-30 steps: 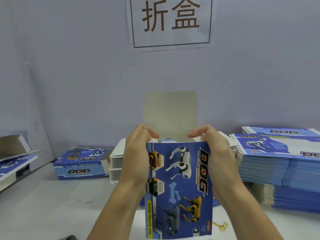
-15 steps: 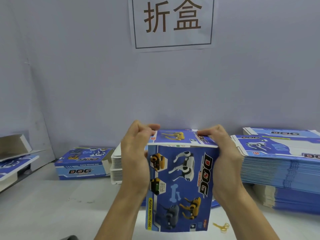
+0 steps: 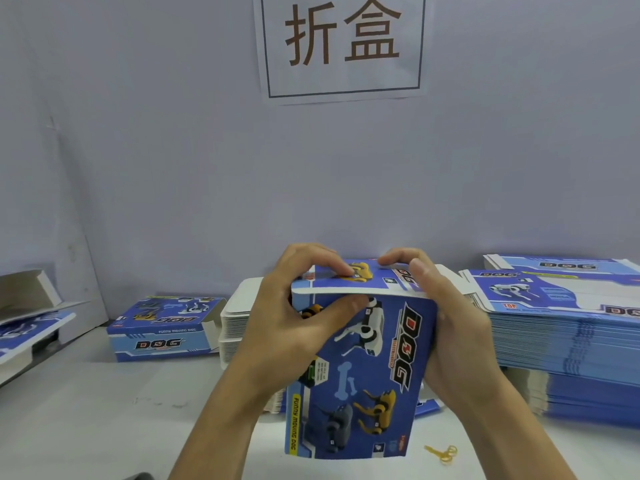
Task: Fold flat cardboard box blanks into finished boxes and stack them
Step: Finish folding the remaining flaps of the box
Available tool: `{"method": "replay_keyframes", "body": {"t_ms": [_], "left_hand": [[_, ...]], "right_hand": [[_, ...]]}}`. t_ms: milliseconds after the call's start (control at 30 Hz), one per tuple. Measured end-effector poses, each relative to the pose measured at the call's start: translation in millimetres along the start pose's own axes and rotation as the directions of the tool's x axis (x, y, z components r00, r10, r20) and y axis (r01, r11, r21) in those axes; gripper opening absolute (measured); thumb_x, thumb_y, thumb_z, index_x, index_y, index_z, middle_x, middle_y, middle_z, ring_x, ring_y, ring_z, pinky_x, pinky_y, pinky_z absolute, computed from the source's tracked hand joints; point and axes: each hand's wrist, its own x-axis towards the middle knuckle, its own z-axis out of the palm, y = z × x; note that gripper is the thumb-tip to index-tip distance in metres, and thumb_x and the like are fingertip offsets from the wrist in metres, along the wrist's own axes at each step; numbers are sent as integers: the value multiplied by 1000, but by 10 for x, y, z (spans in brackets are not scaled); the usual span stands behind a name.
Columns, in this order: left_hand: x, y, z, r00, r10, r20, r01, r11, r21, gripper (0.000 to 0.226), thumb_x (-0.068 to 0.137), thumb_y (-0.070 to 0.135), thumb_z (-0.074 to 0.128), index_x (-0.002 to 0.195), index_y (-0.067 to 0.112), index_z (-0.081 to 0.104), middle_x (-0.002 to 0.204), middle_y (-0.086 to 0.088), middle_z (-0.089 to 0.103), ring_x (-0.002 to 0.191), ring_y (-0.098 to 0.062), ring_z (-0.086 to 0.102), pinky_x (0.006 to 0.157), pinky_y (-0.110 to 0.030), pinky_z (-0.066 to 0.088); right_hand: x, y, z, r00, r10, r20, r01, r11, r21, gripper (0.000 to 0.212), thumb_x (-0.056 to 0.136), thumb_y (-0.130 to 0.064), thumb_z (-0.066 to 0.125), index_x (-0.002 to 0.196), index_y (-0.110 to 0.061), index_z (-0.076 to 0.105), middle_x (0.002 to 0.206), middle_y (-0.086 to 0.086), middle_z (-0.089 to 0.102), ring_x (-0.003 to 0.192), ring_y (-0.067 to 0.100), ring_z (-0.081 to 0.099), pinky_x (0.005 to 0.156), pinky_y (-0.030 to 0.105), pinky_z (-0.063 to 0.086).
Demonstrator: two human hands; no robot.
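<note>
I hold a blue box (image 3: 367, 368) printed with robot dogs and the word DOG upright in front of me, above the table. My left hand (image 3: 294, 327) grips its upper left edge, fingers curled over the folded-down top flap and thumb on the front face. My right hand (image 3: 446, 327) grips the upper right edge, fingertips pressing on the same flap. A finished box (image 3: 162, 330) lies on the table at the left. A tall stack of flat blue blanks (image 3: 568, 341) stands at the right.
A white-edged pile of blanks (image 3: 235, 327) sits behind the box. Another opened box (image 3: 24, 317) is at the far left edge. A yellow rubber band (image 3: 443, 453) lies on the white table near my right forearm. A paper sign (image 3: 343, 43) hangs on the wall.
The tall top flap, upright a second ago, has been folded down over the box's top. Both hands have shifted onto the flap, pressing it in.
</note>
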Motion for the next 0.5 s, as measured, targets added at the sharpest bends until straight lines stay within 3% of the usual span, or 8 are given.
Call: {"method": "replay_keyframes", "body": {"t_ms": [67,133,233,367,500], "left_hand": [[11,-17,-3,999,18,-28,-17,999,32,23,79,24,74,98,13,67,111,4,62,114,-20,62,79,-27,56],[4,-15,-4,999,8,-40,-7,1000,26,26,77,31,75,95,14,68,111,5,62,118,-22,60,81,-33,58],[-21,20,13,998,-38,-43,37,999,-23,33,75,44,82,92,19,69,115,9,61,121,-20,59,74,-32,60],[-25,50,39,991,-112,-75,103,988,-115,38,72,58,70,85,23,68,116,8,60,113,-22,63,66,-46,60],[-4,71,50,997,-47,-69,46,999,-9,22,77,50,64,88,31,69,112,12,61,116,-20,62,81,-50,58]], "right_hand": [[31,0,-8,1000,2,-22,-4,995,-98,9,93,-23,60,96,-14,59,98,19,64,69,17,72,57,27,57],[29,28,-21,1000,-16,-22,14,994,-106,22,79,-33,67,98,-21,63,97,15,66,75,25,73,59,34,58],[-27,36,-36,998,-56,-34,52,992,-113,33,68,-44,68,96,-26,65,97,14,67,75,30,73,55,36,57],[5,46,-54,997,-71,-30,66,990,-128,32,70,-45,67,96,-25,65,95,13,70,76,31,74,58,37,59],[-14,57,-69,998,-71,-2,70,993,-98,34,74,-47,67,100,-24,64,98,12,70,80,32,74,61,37,61]]}}
